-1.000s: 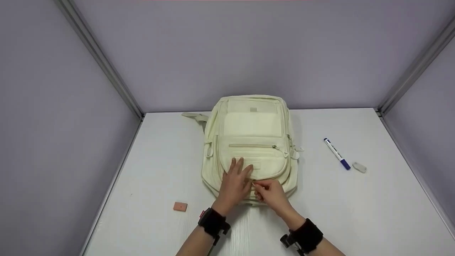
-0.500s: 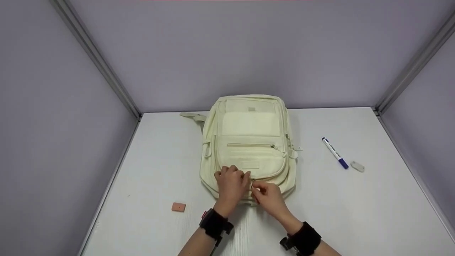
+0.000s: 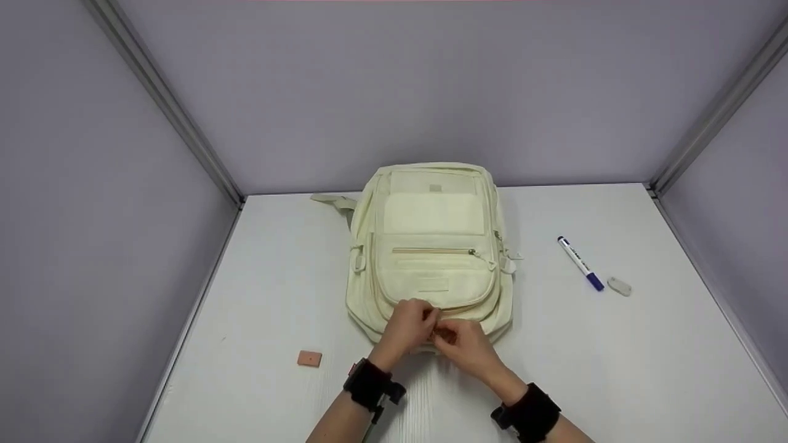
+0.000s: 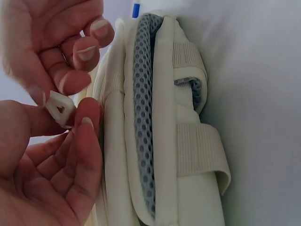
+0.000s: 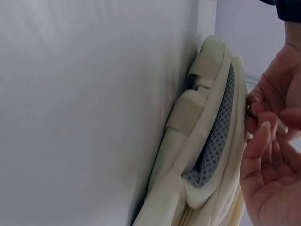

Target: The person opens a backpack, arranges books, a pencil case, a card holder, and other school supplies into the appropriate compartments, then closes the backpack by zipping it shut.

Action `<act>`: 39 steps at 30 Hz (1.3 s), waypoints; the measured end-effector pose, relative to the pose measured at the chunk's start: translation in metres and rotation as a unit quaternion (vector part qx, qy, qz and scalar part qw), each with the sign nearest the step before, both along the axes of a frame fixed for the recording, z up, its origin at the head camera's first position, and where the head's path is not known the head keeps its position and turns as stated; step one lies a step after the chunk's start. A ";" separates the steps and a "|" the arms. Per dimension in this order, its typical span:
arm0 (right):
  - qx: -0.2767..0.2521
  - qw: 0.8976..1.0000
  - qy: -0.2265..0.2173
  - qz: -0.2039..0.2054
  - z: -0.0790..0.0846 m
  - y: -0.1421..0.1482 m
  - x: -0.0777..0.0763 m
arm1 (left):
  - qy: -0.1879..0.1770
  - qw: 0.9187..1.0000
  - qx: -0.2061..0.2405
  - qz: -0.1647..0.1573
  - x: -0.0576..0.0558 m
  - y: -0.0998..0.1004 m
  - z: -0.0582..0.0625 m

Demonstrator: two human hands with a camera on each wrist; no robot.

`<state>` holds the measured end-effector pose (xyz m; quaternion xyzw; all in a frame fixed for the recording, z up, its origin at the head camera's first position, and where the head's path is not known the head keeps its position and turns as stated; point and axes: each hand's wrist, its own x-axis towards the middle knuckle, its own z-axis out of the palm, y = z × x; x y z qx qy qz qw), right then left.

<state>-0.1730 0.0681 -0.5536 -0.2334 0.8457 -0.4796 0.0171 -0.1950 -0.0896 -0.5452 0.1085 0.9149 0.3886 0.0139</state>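
A cream backpack (image 3: 434, 215) lies front side up on the white table. My left hand (image 3: 406, 326) and right hand (image 3: 471, 347) meet at its lower front, just below the curved pocket's zipper. Up close in the left wrist view, a whitish zipper pull (image 4: 60, 109) with a cut-out sits between both hands' fingertips. The left thumb and a finger pinch it, and the right thumb presses its upper edge against the right fingers. In the right wrist view, fingers partly cover the pull. The zipper slider is hidden behind the hands.
A white marker with a blue cap (image 3: 580, 263) and a small grey oblong piece (image 3: 619, 287) lie right of the backpack. A pinkish rectangular block (image 3: 309, 358) lies at the front left. Grey walls (image 3: 394, 92) enclose the table's back and sides.
My left hand has gone from lying spread on the pocket to curled fingers, drawn down to the zipper pull beside the right hand. The right hand has shifted slightly down.
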 end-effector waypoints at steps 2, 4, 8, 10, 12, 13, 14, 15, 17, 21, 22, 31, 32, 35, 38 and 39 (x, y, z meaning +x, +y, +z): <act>0.006 1.000 -0.001 0.022 0.004 0.006 -0.004 | -0.004 1.000 -0.002 -0.005 0.000 -0.001 -0.001; 0.016 0.999 0.016 0.026 0.008 0.012 -0.009 | -0.008 1.000 -0.004 -0.005 0.001 -0.002 -0.001; 0.073 0.989 0.126 0.001 0.014 0.021 -0.020 | -0.005 1.000 -0.019 -0.001 0.003 -0.002 -0.004; 0.106 0.975 0.197 -0.010 0.013 0.024 -0.026 | 0.003 0.999 -0.033 0.005 0.004 -0.002 -0.005; 0.129 0.959 0.253 -0.011 0.012 0.026 -0.033 | 0.012 0.999 -0.046 0.013 0.005 -0.002 -0.006; 0.136 0.953 0.271 -0.007 0.011 0.027 -0.036 | 0.017 0.998 -0.052 0.016 0.005 -0.002 -0.007; 0.140 0.948 0.286 0.001 0.009 0.027 -0.039 | 0.021 0.998 -0.057 0.019 0.005 -0.002 -0.007; 0.142 0.944 0.296 0.010 0.007 0.027 -0.042 | 0.023 0.998 -0.059 0.019 0.005 -0.002 -0.007; 0.146 0.939 0.309 0.026 0.002 0.027 -0.047 | 0.030 0.997 -0.065 0.019 0.006 -0.002 -0.007; 0.148 0.934 0.322 0.049 -0.005 0.027 -0.054 | 0.049 0.996 -0.080 0.010 0.007 -0.004 -0.006; 0.151 0.933 0.324 0.051 -0.007 0.027 -0.055 | 0.054 0.995 -0.083 0.006 0.007 -0.004 -0.005; 0.215 0.925 0.308 0.053 -0.005 0.026 -0.057 | 0.045 0.992 -0.112 -0.034 0.001 -0.020 0.003; 0.219 0.924 0.308 0.053 -0.005 0.026 -0.057 | 0.048 0.992 -0.113 -0.037 0.001 -0.022 0.004; 0.226 0.923 0.307 0.053 -0.005 0.026 -0.057 | 0.052 0.991 -0.109 -0.049 0.000 -0.031 0.007; 0.229 0.923 0.306 0.055 -0.005 0.026 -0.057 | 0.054 0.992 -0.102 -0.059 -0.001 -0.040 0.008; 0.228 0.923 0.305 0.056 -0.004 0.026 -0.057 | 0.054 0.992 -0.098 -0.062 -0.002 -0.044 0.008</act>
